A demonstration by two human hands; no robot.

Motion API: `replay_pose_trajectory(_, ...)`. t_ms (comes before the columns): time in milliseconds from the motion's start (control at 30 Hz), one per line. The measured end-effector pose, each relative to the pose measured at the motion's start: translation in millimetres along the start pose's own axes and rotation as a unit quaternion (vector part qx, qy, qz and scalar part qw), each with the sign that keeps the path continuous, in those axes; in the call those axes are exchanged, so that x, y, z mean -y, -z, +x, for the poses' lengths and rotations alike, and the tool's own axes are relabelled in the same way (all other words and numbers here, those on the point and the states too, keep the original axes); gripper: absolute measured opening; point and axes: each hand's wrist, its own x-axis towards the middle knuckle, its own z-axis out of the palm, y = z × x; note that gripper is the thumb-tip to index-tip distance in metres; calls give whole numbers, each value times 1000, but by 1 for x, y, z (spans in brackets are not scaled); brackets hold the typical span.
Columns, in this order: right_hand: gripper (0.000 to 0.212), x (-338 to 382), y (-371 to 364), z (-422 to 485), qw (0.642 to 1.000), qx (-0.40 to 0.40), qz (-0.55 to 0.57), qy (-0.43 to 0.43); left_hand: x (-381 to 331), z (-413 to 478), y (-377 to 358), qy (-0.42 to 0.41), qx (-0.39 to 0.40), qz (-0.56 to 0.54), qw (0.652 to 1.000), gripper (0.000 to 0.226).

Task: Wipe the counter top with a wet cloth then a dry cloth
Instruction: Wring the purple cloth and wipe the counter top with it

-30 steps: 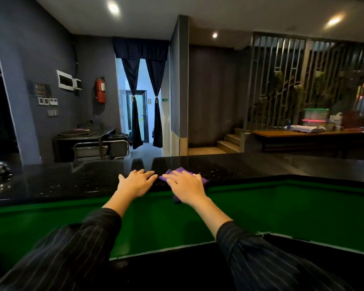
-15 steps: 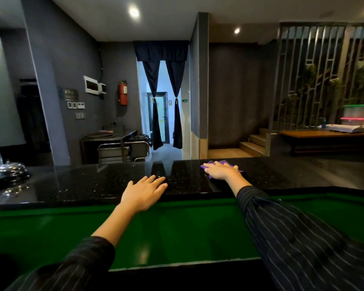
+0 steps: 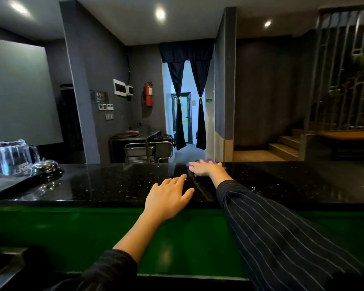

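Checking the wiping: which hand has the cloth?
The right hand, flat on the purple cloth at the far edge; the left hand rests bare on the counter top.

cloth (image 3: 206,160) — purple, flat, mostly hidden, at far edge | counter top (image 3: 114,185) — black, speckled, glossy

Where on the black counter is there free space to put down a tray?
The widest bare patch of the counter top lies right of the right hand and purple cloth, reaching the picture's right edge. A second bare patch lies between the left hand and the bell. The far left is crowded: glass jug, bell and a dark mat.
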Motion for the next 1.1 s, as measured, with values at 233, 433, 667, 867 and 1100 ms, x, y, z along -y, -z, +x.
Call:
replay_pose_trajectory(233,45,37,-2,-53,988,44,15,145,4,-8,10,-20,-49,-49,997,49)
replay_pose_trajectory(433,51,-44,8,-55,996,14,-8,89,105,-51,17,123,-108,52,985,54)
replay_pose_trajectory(667,56,-8,0,-53,993,-25,-27,-108,156,-60,23,183,-58,-41,980,31)
replay_pose_trajectory(867,59,105,-20,-54,995,-29,-72,-68,162,-57,30,178,-7,-60,982,36)
replay_pose_trajectory(1100,49,199,-41,-90,978,34,-38,200,182,-63,42,105,64,-45,991,47)
